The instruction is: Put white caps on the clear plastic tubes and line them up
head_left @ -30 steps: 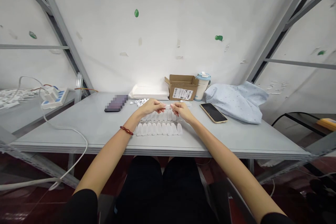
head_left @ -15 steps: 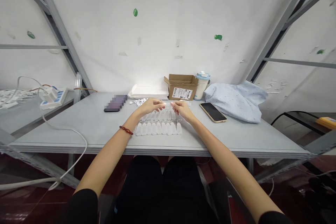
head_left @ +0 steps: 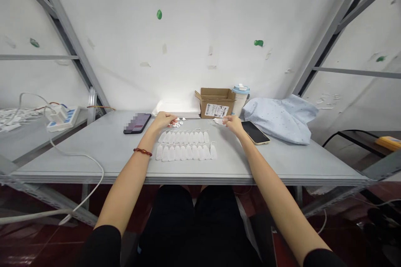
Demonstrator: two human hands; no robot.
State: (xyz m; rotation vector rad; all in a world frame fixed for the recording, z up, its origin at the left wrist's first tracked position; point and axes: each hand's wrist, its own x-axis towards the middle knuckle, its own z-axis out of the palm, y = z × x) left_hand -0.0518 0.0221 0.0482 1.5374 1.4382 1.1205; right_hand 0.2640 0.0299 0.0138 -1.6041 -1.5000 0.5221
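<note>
Moved apart, left hand (head_left: pixel 165 120) and right hand (head_left: pixel 233 123) curl beside white pieces (head_left: pixel 178 124), grips unclear.

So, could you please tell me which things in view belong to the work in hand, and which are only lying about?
Work in hand, judging by the hands:
two rows of white oval pieces
small white bits by the left hand
white pieces by the right hand

Apparently lying about:
left phone
right phone
cup
pale blue cloth
cardboard box
</note>
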